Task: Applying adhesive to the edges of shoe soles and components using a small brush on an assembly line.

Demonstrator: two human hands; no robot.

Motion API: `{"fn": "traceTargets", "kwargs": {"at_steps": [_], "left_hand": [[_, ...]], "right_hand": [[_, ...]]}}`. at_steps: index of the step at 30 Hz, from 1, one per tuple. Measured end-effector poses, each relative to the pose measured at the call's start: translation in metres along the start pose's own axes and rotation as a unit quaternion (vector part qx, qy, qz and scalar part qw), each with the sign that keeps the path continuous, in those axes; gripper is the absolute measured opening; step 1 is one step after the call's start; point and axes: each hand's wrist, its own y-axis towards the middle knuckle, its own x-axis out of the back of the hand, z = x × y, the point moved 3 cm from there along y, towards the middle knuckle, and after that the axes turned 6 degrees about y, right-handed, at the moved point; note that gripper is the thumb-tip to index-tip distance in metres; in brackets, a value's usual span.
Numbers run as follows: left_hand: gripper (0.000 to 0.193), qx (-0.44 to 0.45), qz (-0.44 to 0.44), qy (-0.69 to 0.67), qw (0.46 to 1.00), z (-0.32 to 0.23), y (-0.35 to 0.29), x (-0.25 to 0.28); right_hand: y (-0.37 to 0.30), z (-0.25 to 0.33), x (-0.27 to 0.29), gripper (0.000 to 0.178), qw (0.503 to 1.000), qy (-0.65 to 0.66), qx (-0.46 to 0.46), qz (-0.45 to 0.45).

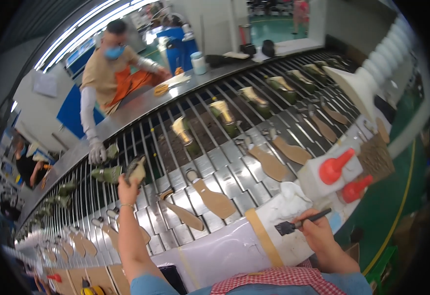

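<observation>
My left hand (128, 191) reaches out over the conveyor and grips a dark shoe upper (137, 171), its pale underside showing. Close beside it on the bars lies a green shoe upper (108, 174). My right hand (315, 232) is closed round the black handle of a brush (287, 227), its dark, flat bristles pointing left above a white-covered work surface (274, 246). A crumpled white cloth (291, 199) lies just beyond the brush. Tan shoe soles (214, 199) rest on the metal slats between my hands.
A co-worker's gloved hand (97, 150) is at the green uppers across the conveyor (151, 142). More uppers with pale bottoms (223, 112) stand along the bars. Two red-nozzled bottles (336, 166) stand at right, below a white ribbed duct (384, 56). A dark flat object (174, 279) lies near my body.
</observation>
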Motion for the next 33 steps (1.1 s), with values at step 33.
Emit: {"fn": "traceTargets", "kwargs": {"at_steps": [33], "left_hand": [[0.055,0.059,0.541,-0.089,0.834,-0.152,-0.341,-0.012]], "right_hand": [[-0.028,0.084,0.098,0.019,0.750,-0.645,0.132,-0.062]]}}
